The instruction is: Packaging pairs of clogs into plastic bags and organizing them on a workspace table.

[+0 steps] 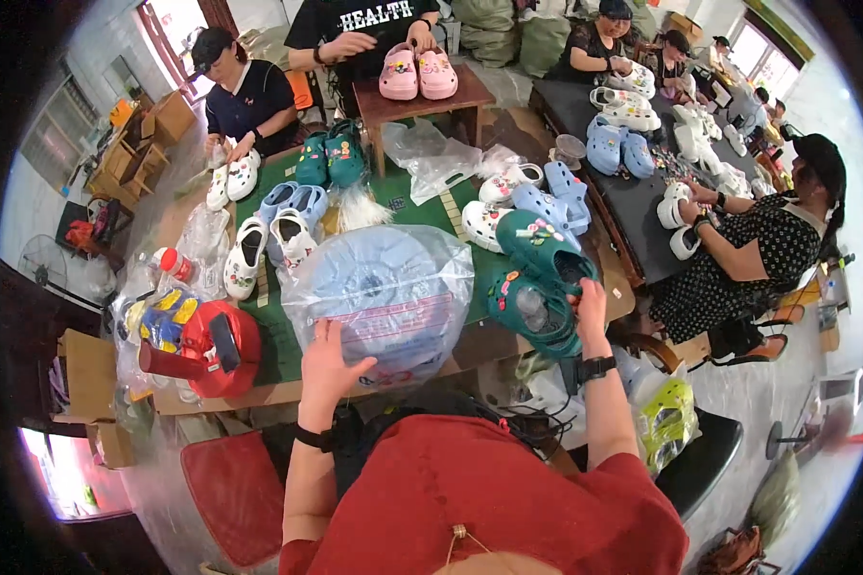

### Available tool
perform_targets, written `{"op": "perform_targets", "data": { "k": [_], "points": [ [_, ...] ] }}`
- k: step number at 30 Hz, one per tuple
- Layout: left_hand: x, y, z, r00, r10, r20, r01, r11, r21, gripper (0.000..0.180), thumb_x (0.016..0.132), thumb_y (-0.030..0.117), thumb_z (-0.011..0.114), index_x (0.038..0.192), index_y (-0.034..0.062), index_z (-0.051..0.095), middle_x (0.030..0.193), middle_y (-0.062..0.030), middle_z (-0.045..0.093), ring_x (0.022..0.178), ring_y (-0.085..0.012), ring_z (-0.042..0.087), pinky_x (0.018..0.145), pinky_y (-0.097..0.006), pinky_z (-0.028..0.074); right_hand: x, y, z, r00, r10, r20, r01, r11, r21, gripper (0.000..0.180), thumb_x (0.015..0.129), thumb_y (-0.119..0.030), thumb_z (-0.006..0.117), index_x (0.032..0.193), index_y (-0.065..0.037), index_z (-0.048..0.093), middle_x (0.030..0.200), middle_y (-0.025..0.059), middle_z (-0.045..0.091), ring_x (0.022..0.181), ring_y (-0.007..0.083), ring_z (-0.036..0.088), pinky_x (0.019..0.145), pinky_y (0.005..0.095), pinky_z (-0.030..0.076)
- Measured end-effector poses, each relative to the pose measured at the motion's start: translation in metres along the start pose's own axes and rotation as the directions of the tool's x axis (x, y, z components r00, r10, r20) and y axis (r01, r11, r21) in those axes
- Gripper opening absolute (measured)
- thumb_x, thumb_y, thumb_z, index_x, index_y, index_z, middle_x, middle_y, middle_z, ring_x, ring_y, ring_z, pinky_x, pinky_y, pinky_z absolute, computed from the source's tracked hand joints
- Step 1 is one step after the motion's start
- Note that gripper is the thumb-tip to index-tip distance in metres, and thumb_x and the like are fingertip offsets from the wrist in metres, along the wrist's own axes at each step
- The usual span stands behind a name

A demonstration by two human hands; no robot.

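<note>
My left hand (328, 369) lies against the near left edge of a clear plastic bag (374, 316) with pale blue clogs inside; its thumb and fingers are spread. Further right, my right hand (588, 309) has its fingers closed over the heel edge of a dark green clog (542, 246) decorated with colourful charms. That clog leans over a second green clog (524, 305), which lies nearer to me with a clear wad of plastic on it. Just behind them are pale blue clogs (544, 206) and a white clog (483, 225).
A red round container (222, 345) stands on the green-topped table (422, 213) at left, beside white clogs (247, 254). Pink clogs (418, 75) sit on a small raised stand (430, 103). Co-workers handle clogs around the tables. A red chair seat (232, 498) is below left.
</note>
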State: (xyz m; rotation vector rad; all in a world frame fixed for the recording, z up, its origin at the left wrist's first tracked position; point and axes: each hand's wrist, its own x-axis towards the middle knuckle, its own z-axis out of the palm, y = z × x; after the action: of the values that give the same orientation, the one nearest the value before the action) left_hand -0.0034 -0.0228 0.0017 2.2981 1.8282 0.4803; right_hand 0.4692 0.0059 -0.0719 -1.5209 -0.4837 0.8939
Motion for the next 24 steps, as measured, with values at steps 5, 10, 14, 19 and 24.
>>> {"op": "perform_targets", "data": {
  "k": [5,10,14,19,24],
  "points": [
    [-0.001,-0.003,-0.004,0.997,-0.048,0.067,0.05,0.998,-0.028,0.078,0.066,0.042,0.082,0.123,0.0001,0.05,0.131,-0.0254,0.047,0.103,-0.042,0.059,0.085,-0.045,0.051,-0.049,-0.077,0.028,0.995,-0.097,0.019,0.094,0.987,0.133,0.019,0.093,-0.025,0.054,0.09,-0.007,0.053,0.07,0.003,0.059,0.052,0.0108,0.051,0.049,0.026,0.037],
    [-0.002,-0.008,-0.007,0.998,-0.013,0.059,0.011,1.0,0.022,0.083,0.065,0.043,0.083,0.124,-0.0035,0.046,0.128,-0.0297,0.045,0.097,-0.0438,0.06,0.081,-0.047,0.052,-0.101,-0.115,0.09,0.98,-0.196,0.045,0.183,0.961,0.207,0.022,0.094,-0.028,0.053,0.096,-0.006,0.057,0.077,0.0047,0.064,0.06,0.0117,0.055,0.054,0.0257,0.04],
    [-0.005,-0.007,-0.017,0.982,-0.071,0.177,0.081,0.995,-0.051,0.089,0.066,0.05,0.082,0.127,-0.0049,0.047,0.134,-0.0317,0.041,0.108,-0.0445,0.056,0.091,-0.046,0.048,-0.13,-0.114,0.156,0.979,0.043,0.199,-0.121,0.911,0.395,0.025,0.094,-0.03,0.053,0.092,-0.007,0.06,0.078,0.0048,0.064,0.064,0.0141,0.057,0.057,0.0276,0.044],
    [-0.005,-0.007,-0.021,0.988,-0.156,0.0,0.131,0.835,-0.534,0.108,0.069,0.051,0.08,0.147,-0.0004,0.025,0.147,-0.0322,0.028,0.132,-0.0465,0.034,0.11,-0.05,0.031,-0.175,-0.082,0.232,0.915,0.051,0.401,-0.239,0.869,0.434,0.019,0.095,-0.024,0.053,0.091,-0.007,0.06,0.079,0.0051,0.064,0.071,0.0161,0.061,0.064,0.0296,0.049],
    [-0.003,-0.008,-0.032,0.993,-0.074,-0.089,0.021,0.87,-0.493,0.128,0.06,0.047,0.087,0.151,0.0053,0.008,0.148,-0.0337,0.023,0.138,-0.0493,0.023,0.111,-0.053,0.027,-0.208,-0.059,0.249,0.745,0.254,0.617,-0.478,0.849,0.228,0.026,0.095,-0.035,0.06,0.098,-0.009,0.057,0.09,0.0029,0.063,0.08,0.016,0.061,0.066,0.0304,0.049]
  ]
}}
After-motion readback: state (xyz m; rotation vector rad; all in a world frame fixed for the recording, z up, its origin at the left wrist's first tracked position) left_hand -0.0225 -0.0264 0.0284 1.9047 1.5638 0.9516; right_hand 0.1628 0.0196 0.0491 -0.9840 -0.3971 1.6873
